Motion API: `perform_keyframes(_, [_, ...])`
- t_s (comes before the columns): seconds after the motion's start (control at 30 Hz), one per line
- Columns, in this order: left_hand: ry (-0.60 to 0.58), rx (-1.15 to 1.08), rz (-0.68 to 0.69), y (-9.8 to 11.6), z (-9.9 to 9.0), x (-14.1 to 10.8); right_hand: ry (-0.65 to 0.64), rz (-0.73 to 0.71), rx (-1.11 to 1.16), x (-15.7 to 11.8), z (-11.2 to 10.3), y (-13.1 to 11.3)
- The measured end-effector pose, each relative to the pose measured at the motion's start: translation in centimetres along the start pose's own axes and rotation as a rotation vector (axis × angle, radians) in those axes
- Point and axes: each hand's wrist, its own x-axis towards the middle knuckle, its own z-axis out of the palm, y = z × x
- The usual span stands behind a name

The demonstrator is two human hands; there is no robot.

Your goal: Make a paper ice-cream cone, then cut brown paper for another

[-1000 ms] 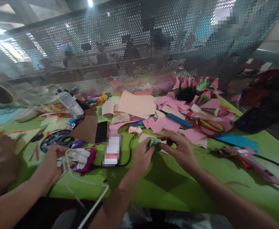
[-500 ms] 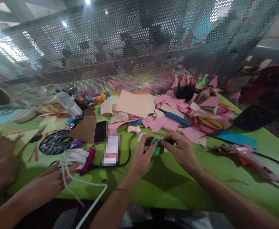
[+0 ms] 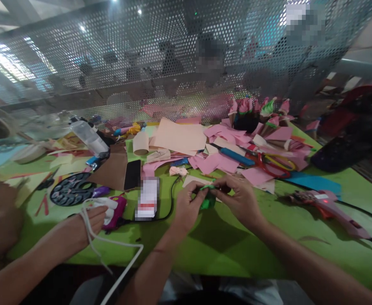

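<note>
Between my two hands is a small piece of green crepe-like paper (image 3: 207, 202), held just above the green tabletop (image 3: 205, 250). My left hand (image 3: 187, 203) pinches its left side with thumb and fingers. From the other side, my right hand (image 3: 238, 199) pinches its upper edge; my fingertips cover part of it. Behind my hands lie pink paper pieces (image 3: 211, 163) and a crumpled pale pink scrap (image 3: 178, 170). A pink glue gun (image 3: 338, 212) with a lit red light rests to the right.
A co-worker's hand (image 3: 87, 224) is at a magenta power strip (image 3: 119, 212) with white plugs and cable. Another person's hand (image 3: 1, 207) is far left. Phones (image 3: 147, 199), a black palette (image 3: 71, 189), scissors (image 3: 275, 165), a blue-handled cutter (image 3: 236, 156) and paper cones (image 3: 268, 106) lie around.
My hands stay together, with the fingers shifted slightly on the green paper. The co-worker's hand has moved right onto the white plugs, its fingers drawn together.
</note>
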Motion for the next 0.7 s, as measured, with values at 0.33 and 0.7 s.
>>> perform_keyframes(0.33, [-0.013,0.006,0.030,-0.13,0.04,0.04,-0.017,0.021,0.045,0.07,-0.02,-0.13])
perform_keyframes(0.7, [-0.040,0.031,0.040,0.09,0.04,0.07,-0.009,-0.013,0.020,0.14,0.00,0.09])
